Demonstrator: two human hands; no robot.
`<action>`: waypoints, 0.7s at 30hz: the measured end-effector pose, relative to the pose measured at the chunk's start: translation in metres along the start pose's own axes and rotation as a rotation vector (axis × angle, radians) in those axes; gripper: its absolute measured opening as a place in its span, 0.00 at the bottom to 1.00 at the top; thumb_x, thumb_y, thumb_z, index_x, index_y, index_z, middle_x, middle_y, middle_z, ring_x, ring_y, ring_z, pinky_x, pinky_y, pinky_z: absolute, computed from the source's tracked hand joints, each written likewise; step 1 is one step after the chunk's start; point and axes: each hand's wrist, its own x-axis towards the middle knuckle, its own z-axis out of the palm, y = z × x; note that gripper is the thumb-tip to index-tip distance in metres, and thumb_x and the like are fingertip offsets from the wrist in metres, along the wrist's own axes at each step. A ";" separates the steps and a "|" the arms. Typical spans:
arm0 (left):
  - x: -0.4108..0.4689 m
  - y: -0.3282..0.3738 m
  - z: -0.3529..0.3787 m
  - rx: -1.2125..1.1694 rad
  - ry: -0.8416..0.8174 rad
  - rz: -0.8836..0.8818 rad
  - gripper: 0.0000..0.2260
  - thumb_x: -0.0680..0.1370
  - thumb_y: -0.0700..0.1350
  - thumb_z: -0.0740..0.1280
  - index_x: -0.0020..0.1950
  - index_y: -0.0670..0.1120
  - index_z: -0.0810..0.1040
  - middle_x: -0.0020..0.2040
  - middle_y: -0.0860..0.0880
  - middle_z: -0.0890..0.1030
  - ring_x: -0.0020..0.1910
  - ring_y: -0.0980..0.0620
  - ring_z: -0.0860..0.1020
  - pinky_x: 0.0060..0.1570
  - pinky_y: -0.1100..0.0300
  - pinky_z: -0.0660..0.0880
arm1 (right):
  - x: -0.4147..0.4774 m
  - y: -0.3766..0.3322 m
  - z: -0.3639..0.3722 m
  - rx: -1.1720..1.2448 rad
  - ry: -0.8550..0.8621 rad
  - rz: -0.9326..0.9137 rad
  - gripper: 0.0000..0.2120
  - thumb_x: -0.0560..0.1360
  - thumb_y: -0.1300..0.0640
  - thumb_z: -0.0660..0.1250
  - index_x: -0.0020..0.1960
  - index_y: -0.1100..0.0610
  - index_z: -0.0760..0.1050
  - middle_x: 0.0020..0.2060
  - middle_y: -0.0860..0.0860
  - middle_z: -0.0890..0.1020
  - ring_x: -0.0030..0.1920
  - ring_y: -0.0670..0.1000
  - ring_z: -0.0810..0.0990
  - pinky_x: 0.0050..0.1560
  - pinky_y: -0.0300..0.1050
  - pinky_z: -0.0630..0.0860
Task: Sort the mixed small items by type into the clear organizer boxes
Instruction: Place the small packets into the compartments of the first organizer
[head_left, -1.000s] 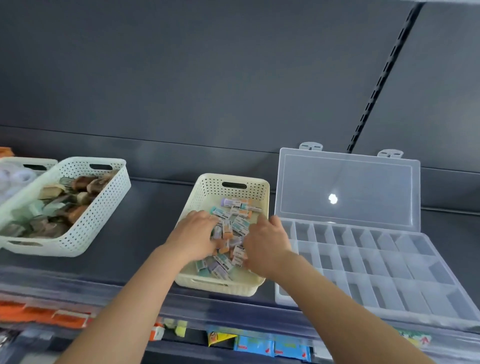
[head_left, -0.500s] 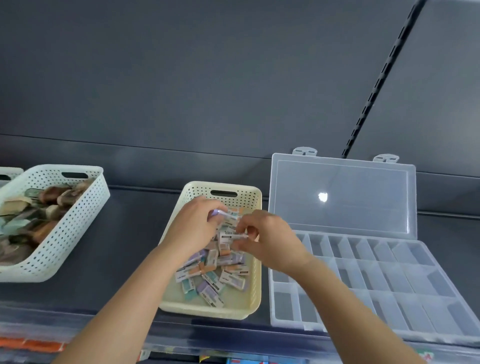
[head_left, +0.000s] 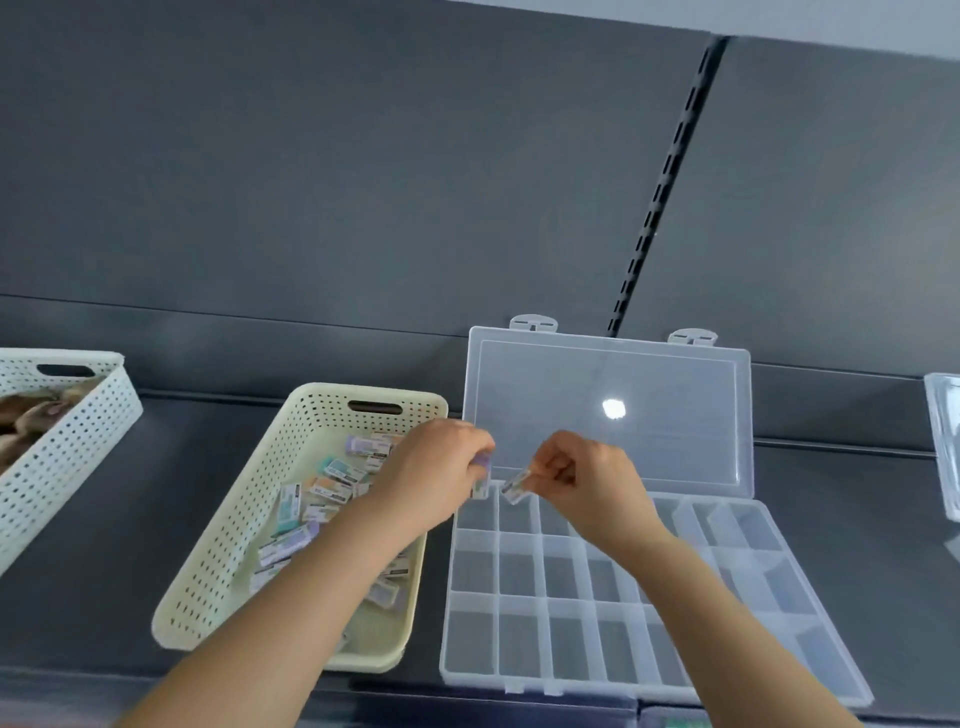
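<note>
Looking at a dark grey shelf (head_left: 130, 519) with a matching back panel (head_left: 311, 182) and slotted upright (head_left: 660, 197). Got the clear organizer box (head_left: 566, 639) lying open there, right beside a cream basket (head_left: 228, 545) of small packets (head_left: 337, 478). Pinching a purple packet (head_left: 483, 465) in the left hand (head_left: 431, 478) and a second packet (head_left: 516, 486) in the right hand (head_left: 587, 478), both over the box's back-left compartments.

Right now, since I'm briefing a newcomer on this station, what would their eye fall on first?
Mid-frame, the left hand pinches a purple-ended packet and the right hand a second packet, both over the back-left compartments of the open clear organizer box. Just left of it sits a cream perforated basket heaped with more small packets.
</note>
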 end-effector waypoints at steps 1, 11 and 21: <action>-0.001 -0.001 0.006 0.030 -0.027 -0.006 0.06 0.77 0.43 0.65 0.50 0.47 0.82 0.47 0.51 0.82 0.45 0.53 0.77 0.48 0.57 0.74 | -0.002 0.002 0.002 -0.001 -0.015 0.002 0.06 0.69 0.56 0.74 0.43 0.54 0.79 0.35 0.45 0.81 0.35 0.47 0.78 0.40 0.39 0.74; -0.006 -0.001 0.025 0.256 -0.076 0.035 0.06 0.78 0.49 0.66 0.51 0.52 0.81 0.48 0.56 0.79 0.50 0.54 0.72 0.55 0.56 0.65 | -0.006 0.015 0.027 -0.151 -0.071 -0.155 0.05 0.71 0.59 0.68 0.42 0.51 0.82 0.39 0.48 0.80 0.43 0.51 0.77 0.41 0.48 0.77; -0.009 -0.005 0.029 0.208 -0.062 0.018 0.05 0.78 0.48 0.66 0.50 0.53 0.81 0.47 0.56 0.80 0.50 0.54 0.72 0.55 0.56 0.63 | -0.002 0.016 0.032 -0.254 -0.118 -0.218 0.06 0.74 0.58 0.65 0.45 0.53 0.82 0.41 0.50 0.80 0.46 0.52 0.77 0.43 0.46 0.76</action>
